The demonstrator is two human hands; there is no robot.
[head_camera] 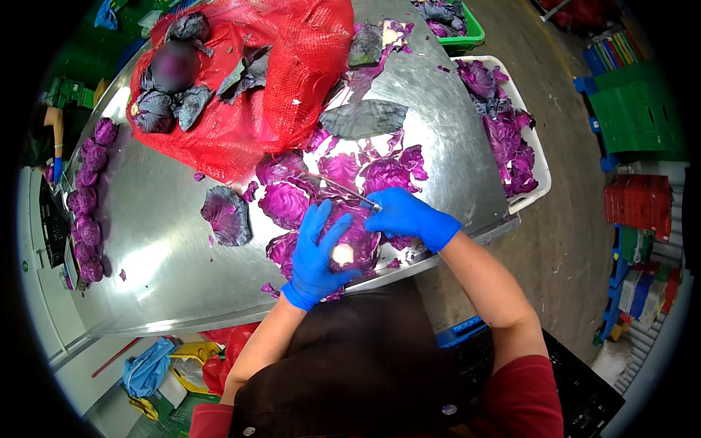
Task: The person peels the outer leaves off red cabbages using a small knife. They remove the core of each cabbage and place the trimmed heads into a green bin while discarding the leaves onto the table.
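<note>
A red cabbage head (361, 241) lies at the table's near edge, its pale cut stem facing up. My left hand (315, 260), in a blue glove, grips its left side with fingers spread and thumb near the stem. My right hand (411, 216), also gloved in blue, is closed around the handle of a knife (350, 191). The thin blade points left and away from me, above the far side of the cabbage. Loose purple cabbage leaves (287, 202) lie around the head. The knife's handle is mostly hidden in my fist.
A red mesh sack (306, 65) with dark-leaved cabbages (156, 112) covers the far steel table (164, 219). Several trimmed heads (86, 200) line the left edge. A white crate (539, 148) and green crate (476, 27) hold leaves at right. Another person's arm (56, 131) shows far left.
</note>
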